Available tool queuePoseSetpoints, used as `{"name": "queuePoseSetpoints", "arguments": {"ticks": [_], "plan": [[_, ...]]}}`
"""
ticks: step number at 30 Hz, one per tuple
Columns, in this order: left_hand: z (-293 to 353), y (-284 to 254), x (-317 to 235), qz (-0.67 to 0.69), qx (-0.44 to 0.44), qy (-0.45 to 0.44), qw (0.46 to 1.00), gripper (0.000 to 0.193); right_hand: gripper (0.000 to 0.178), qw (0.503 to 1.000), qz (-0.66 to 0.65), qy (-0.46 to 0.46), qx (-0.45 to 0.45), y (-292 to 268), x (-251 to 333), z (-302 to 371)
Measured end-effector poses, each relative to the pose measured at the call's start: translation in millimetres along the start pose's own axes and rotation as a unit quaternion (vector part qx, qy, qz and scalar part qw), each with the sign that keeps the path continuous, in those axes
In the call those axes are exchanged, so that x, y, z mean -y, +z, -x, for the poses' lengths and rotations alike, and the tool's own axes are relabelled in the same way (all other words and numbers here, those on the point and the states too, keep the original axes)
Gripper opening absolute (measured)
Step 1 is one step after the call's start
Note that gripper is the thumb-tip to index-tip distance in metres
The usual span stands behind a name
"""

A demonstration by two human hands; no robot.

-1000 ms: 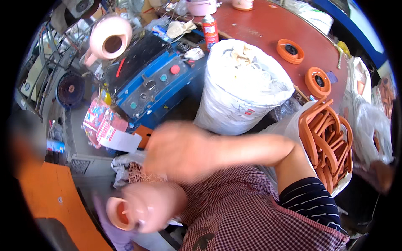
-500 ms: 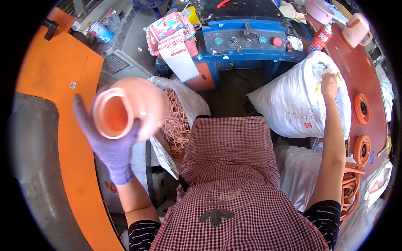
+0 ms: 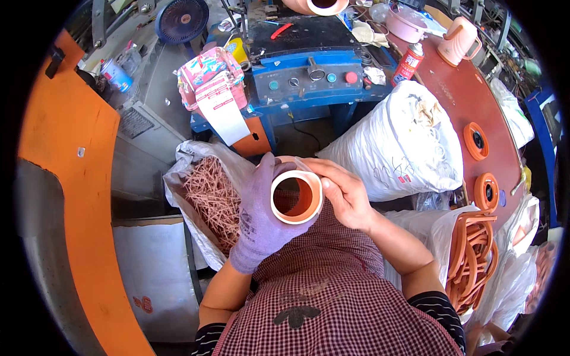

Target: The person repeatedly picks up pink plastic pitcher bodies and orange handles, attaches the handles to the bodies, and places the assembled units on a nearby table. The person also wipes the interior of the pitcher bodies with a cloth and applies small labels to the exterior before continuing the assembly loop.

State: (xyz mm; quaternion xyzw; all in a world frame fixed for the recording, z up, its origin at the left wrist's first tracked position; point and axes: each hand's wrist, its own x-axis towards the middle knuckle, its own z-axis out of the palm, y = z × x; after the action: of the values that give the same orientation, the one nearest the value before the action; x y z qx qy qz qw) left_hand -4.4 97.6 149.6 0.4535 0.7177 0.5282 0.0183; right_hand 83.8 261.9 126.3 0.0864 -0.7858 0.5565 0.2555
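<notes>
Held over my lap is a hollow peach plastic jug body (image 3: 317, 204), its round mouth tilted up toward me, with the floor showing through its open middle. My left hand (image 3: 261, 213), in a purple glove, wraps its left side and underside. My bare right hand (image 3: 347, 193) closes on the upper right side by the rim, thumb near the edge and fingers reaching over the far side. Whether a small thing lies under those right fingertips is hidden. Left of the jug body, an open sack (image 3: 231, 157) holds thin pinkish plastic strips (image 3: 211, 199).
A blue machine (image 3: 309, 83) with buttons stands ahead, another peach body (image 3: 314, 5) on its far side. At right are a stuffed white sack (image 3: 392, 142), a bag of orange-brown handles (image 3: 472, 255) and a red-brown table (image 3: 457, 83) with orange rings (image 3: 476, 141). An orange panel (image 3: 71, 124) borders the left.
My left hand has brought the jug body from the left to the middle. My right hand has left the white sack and taken hold of the jug body. The view has shifted right.
</notes>
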Motion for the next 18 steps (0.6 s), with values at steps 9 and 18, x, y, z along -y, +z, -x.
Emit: {"name": "queuePoseSetpoints", "arguments": {"ticks": [9,18], "plan": [[3,8,-2,-0.068,-0.022,0.032,0.997,0.088,0.021,0.989,-0.02,0.039,-0.143,-22,9,8],[7,28,-1,-0.095,0.031,0.034,0.994,0.084,0.025,0.947,0.274,-0.156,0.063,-8,44,3]]}}
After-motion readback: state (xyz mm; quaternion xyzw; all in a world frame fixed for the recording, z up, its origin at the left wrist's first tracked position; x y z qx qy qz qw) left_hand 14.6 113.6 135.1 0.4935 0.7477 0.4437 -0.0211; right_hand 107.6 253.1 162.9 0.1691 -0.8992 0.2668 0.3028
